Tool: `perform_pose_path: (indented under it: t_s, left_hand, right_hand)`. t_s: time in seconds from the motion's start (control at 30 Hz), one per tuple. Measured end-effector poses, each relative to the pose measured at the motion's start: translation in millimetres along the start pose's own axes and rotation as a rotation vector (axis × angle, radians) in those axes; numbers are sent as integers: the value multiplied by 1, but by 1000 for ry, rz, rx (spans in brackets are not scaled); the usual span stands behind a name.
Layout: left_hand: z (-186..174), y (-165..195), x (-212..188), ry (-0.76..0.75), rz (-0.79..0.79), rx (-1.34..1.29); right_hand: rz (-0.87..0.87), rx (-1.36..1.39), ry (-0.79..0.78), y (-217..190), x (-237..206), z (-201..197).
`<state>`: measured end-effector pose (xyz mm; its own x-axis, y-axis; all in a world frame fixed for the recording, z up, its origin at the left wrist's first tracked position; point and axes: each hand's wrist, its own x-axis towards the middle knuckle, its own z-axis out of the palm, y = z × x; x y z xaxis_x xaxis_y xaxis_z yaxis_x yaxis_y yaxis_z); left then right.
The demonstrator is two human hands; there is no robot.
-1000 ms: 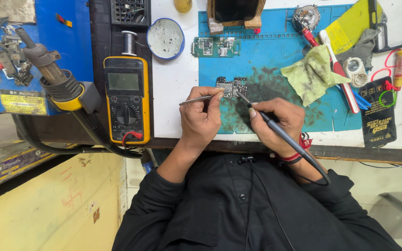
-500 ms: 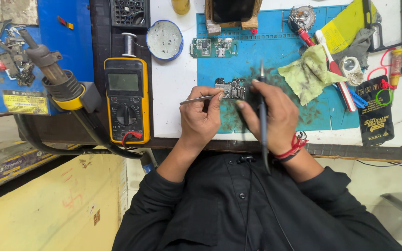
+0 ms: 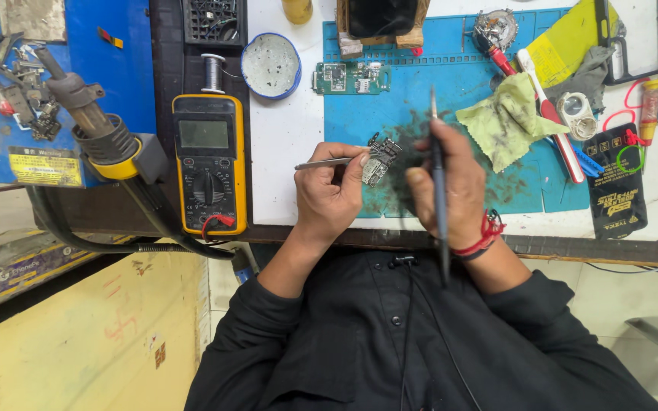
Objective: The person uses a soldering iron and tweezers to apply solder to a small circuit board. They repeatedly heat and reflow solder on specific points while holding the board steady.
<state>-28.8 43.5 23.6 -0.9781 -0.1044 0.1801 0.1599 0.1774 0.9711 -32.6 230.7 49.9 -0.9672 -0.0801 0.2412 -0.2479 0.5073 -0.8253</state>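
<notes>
Sleeves of black cloth fill the near part of our view, and they hide our forearms up to the wrists; the desk's near edge runs just beyond them.

Our left hand rests over that edge, its fingers pinched together on a pair of thin metal tweezers whose handle end points left. The tweezer tips are hard to make out where they meet the small circuit board. That board stands tilted on the blue mat, touching the left fingertips and lying between our two hands. Its far corner sits against dark smudges on the mat, so its outline there is unclear.

Our right hand is just right of the board, fingers wrapped around a slim dark soldering iron that stands nearly along our line of sight, tip pointing away. The palm hides the grip, and the cord drops out of sight over our chest.

Left of the hands lies bare white desk, then a yellow multimeter near the edge. Right of the hands a crumpled yellow-green cloth lies on the mat, with a toothbrush beside it.

Farther off we see a second green board and a round tin. A dark device at the top is cut off by the frame.
</notes>
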Motion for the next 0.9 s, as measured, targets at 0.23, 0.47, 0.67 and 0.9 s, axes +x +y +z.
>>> perform_pose_path:
  t_s: [0.23, 0.47, 0.67, 0.9]
  left_hand:
    - [2, -6, 2, 16, 0, -9]
    - [2, -8, 5, 9, 30, 12]
    - [2, -7, 6, 15, 22, 15]
    - [-1, -3, 5, 30, -26, 45]
  right_hand:
    - [-78, 42, 83, 16, -13, -2]
    - [-39, 68, 9, 13, -6, -1]
    - [-42, 43, -19, 8, 0, -1]
    - [-46, 27, -22, 9, -3, 0]
